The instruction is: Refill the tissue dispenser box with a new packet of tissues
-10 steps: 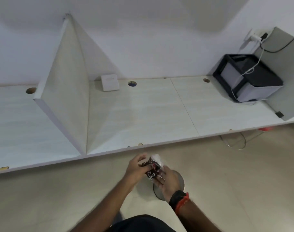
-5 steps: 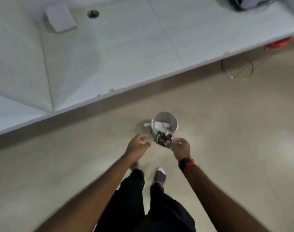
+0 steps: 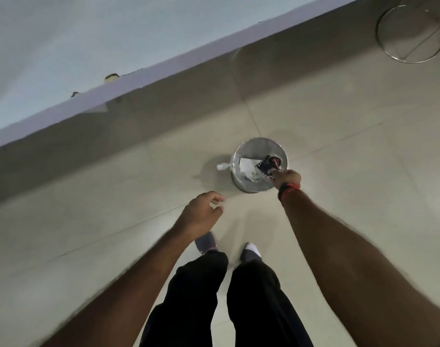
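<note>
Glossy tiled floor [image 3: 351, 126], round metal bin [image 3: 249, 185], crumpled wrapper [image 3: 267, 166]

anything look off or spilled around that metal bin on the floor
One thing: a crumpled clear plastic scrap hangs outside the round metal bin's left rim instead of inside. The right hand holds a dark wrapper over the bin. Nothing else looks spilled.

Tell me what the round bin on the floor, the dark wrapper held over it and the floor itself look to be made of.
Bin: likely metal, a brushed silvery wall with a bright rim. Wrapper, pinched in the right hand: probably thin plastic film, glossy, crumpled, dark with red print. Floor: looks like large beige tiles with a faint sheen and thin joint lines.
</note>
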`<move>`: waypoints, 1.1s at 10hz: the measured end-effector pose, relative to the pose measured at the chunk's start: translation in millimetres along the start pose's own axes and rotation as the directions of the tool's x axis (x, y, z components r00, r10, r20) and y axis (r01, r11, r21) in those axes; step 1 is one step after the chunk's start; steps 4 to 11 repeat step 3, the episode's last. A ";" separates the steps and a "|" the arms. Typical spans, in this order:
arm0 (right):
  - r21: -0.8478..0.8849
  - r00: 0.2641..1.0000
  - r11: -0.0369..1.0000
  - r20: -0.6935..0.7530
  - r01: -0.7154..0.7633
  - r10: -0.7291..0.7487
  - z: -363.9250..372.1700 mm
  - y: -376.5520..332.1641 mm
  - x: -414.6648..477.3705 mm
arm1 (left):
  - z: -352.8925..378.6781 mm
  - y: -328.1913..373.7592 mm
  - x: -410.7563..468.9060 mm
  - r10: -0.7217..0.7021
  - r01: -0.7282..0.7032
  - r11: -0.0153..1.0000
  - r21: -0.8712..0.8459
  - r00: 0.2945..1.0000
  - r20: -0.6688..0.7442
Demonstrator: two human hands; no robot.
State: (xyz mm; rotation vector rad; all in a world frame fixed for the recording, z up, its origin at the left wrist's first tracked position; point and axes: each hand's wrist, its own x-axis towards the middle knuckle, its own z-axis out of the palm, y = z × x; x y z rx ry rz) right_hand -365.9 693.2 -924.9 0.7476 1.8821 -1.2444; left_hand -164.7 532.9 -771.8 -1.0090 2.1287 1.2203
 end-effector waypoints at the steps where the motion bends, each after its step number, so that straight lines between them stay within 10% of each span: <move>1: -0.133 0.994 0.991 0.110 0.028 -0.013 17.3 9.3 23.1 | -1.1 -14.4 12.6 -0.003 0.002 0.999 -0.044 1.000 -0.024; 3: -0.425 0.962 0.872 0.225 0.242 -0.157 35.7 14.7 -32.1 | -21.5 -21.2 -22.0 -0.053 0.046 0.990 -0.133 0.997 -0.047; 11: -0.425 0.962 0.872 0.225 0.242 -0.157 35.7 14.7 -32.1 | -21.5 -21.2 -22.0 -0.053 0.046 0.990 -0.133 0.997 -0.047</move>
